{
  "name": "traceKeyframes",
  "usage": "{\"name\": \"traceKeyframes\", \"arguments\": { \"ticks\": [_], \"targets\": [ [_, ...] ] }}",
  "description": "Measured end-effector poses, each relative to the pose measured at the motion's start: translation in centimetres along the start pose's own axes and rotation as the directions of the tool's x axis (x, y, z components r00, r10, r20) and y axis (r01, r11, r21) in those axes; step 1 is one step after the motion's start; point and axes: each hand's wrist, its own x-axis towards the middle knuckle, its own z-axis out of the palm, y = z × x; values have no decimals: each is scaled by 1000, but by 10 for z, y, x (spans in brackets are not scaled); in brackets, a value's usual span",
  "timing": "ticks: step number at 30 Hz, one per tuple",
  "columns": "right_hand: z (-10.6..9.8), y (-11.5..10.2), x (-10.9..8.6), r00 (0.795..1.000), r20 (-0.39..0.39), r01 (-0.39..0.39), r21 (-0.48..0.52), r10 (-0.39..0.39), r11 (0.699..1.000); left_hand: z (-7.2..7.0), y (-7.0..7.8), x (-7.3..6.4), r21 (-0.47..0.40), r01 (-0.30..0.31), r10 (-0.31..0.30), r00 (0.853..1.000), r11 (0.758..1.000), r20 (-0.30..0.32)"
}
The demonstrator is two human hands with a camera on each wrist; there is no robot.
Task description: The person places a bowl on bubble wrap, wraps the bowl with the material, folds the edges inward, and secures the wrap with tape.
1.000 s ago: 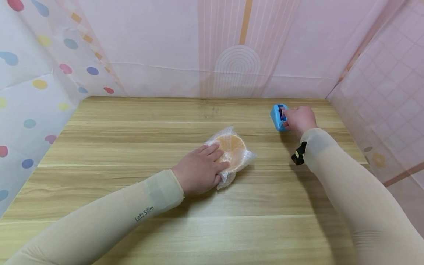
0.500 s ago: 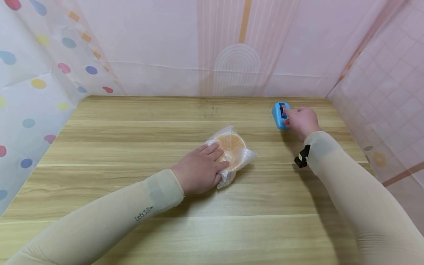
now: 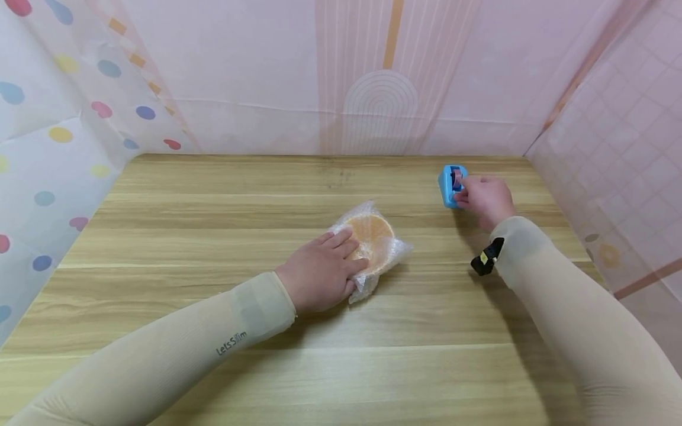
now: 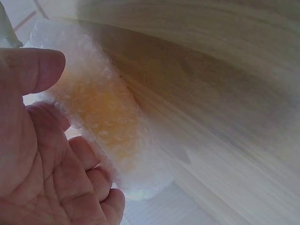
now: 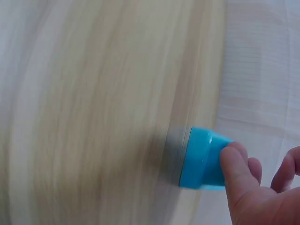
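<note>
Blue dispenser: the right grip (image 3: 487,201) is narrow, thumb and fingertips bent close together at the right side of the tape dispenser (image 3: 444,192), beside its pinkish roll (image 3: 456,178); whether a strip of tape is pinched between them, I cannot tell.
Bubble wrap: the left grip (image 3: 318,275) lies spread, its fingers resting across the left part of the wrapped disc (image 3: 375,231), clasping nothing.
Disc: round and orange with a pale rim, inside crinkled clear wrap whose corners stick out; it lies near the middle of the worktop (image 3: 213,236), nearer the person than the dispenser and to its left.
Tape pull: the step in hand looks like drawing tape. A light pinch and a slow, even draw, then a crisp turn across the cutter, should suit it; a hard tug could drag so small a dispenser.
Wrap pressure: light, flat fingers on the loose folds should be enough, as pressing harder may skew them.
Worktop: pale wood grain in streaks running sideways, with a faint dark smudge near the far edge.
Room: a pink and white sheet (image 3: 256,65) hangs behind; spotted covering (image 3: 42,154) stands at the left, pink grid covering (image 3: 629,118) at the right.
</note>
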Motion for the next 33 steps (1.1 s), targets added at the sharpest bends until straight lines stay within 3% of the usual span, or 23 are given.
{"name": "traceKeyframes", "arguments": {
  "ticks": [22,33],
  "targets": [
    [-6,6,-4,981,61,-190,114,184,975,1,-2,2,-15,2,-2,1000,1000,-11],
    [-9,9,-4,947,210,-259,41,245,965,0,-3,2,-2,3,-3,1000,1000,-12]
  ]
}}
